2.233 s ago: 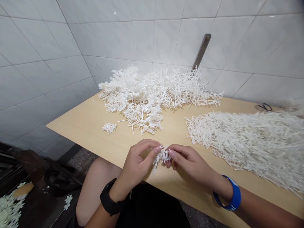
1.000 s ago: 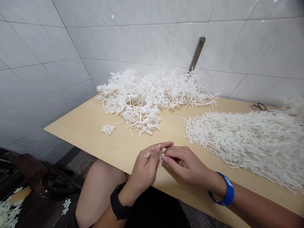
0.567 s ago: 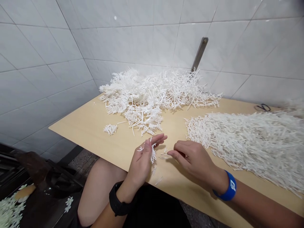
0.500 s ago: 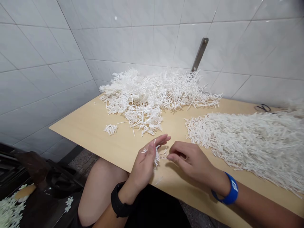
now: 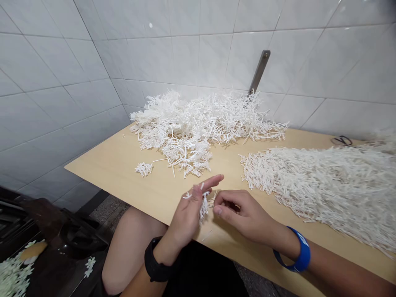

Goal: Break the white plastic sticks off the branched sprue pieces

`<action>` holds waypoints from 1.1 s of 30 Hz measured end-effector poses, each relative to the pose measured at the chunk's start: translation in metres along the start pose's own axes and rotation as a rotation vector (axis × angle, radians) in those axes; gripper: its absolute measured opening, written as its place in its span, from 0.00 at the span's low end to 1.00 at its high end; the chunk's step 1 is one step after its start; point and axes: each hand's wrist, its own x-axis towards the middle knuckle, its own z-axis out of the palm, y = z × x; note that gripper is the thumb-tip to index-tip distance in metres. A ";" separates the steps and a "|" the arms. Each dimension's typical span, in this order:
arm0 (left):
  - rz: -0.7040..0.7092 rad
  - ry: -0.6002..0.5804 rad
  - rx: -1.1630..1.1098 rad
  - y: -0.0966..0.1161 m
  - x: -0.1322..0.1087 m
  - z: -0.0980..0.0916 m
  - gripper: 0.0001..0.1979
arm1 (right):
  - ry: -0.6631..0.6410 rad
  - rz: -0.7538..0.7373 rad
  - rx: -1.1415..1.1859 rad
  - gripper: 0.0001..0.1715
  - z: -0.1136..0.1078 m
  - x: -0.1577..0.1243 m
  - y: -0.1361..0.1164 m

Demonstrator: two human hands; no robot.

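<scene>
A bunch of thin white branching plastic sprigs (image 5: 204, 206) rests in the palm of my left hand (image 5: 189, 212), pinned by its thumb, with the fingers stretched to the right. My right hand (image 5: 243, 212) is just right of it, thumb and index finger pinched together. A few pale stems (image 5: 211, 201) show close to that pinch; whether the fingertips hold one is hidden. Behind my hands lies a loose heap of white sprigs (image 5: 198, 119). On the right a denser pile of short white pieces (image 5: 318, 189) spreads over the board.
Both piles lie on a tan board (image 5: 108, 161). A small cluster of white pieces (image 5: 144, 169) is at its left. A metal bar (image 5: 260, 72) leans at the tiled wall. Black cord (image 5: 342, 140) lies at the back right. White flower shapes (image 5: 15, 268) are at lower left.
My right hand has moved slightly left, closer to the sprigs in my left hand. The left hand has barely moved and still holds the bunch.
</scene>
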 end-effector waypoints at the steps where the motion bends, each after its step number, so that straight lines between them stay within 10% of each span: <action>1: -0.013 -0.041 -0.004 -0.002 -0.001 0.004 0.26 | -0.023 0.006 0.038 0.17 0.000 0.001 0.000; 4: -0.039 -0.084 -0.047 -0.009 -0.002 0.007 0.25 | -0.057 -0.033 0.049 0.19 0.001 0.001 -0.002; 9: -0.007 0.266 -0.053 -0.004 0.006 -0.015 0.28 | -0.052 -0.097 -0.160 0.24 -0.002 -0.005 -0.001; 16: 0.029 -0.015 -0.064 -0.002 0.000 -0.002 0.28 | 0.108 -0.067 -0.580 0.28 -0.010 -0.001 0.015; 23: -0.013 -0.149 -0.142 -0.008 -0.004 0.011 0.26 | -0.113 -0.084 0.008 0.23 -0.002 0.002 -0.002; 29: 0.008 0.386 -0.101 -0.002 0.010 -0.016 0.31 | -0.079 -0.129 -0.166 0.26 -0.005 -0.005 0.000; 33: 0.030 0.172 -0.196 -0.001 0.010 -0.014 0.30 | 0.004 -0.069 -0.493 0.25 -0.012 -0.003 0.012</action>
